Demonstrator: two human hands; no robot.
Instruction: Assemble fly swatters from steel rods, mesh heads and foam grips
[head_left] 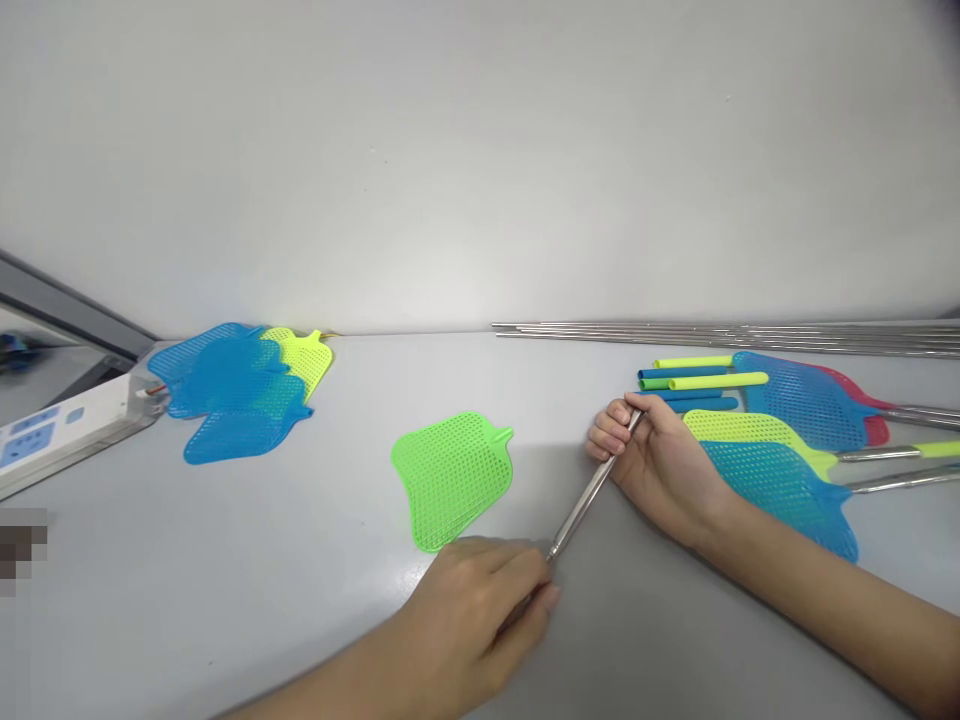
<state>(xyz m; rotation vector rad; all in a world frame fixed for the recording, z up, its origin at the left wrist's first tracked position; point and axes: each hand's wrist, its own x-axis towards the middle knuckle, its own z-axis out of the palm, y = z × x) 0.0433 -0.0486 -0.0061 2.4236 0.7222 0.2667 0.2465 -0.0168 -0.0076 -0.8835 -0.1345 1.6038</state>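
Observation:
My right hand point(660, 455) is closed round the upper part of a silver telescopic rod point(589, 500), which slants down toward me. At its lower end my left hand point(487, 610) pinches the thin tip between thumb and fingers. Just beyond my left hand lies a green fly swatter head point(456, 480), flat on the table, its short socket pointing right. Beside my right wrist rest a blue swatter point(787, 490) and a yellow swatter point(739, 428), both fitted with metal rods. Part of the blue one is hidden behind my forearm.
Blue swatter heads point(240, 375) and a yellow head point(311, 355) are piled at the left, near a white power strip point(75, 425). Several thin metal rods point(675, 332) lie along the wall. Coloured tubes point(694, 372) and another blue swatter point(799, 395) over a red one sit at the right.

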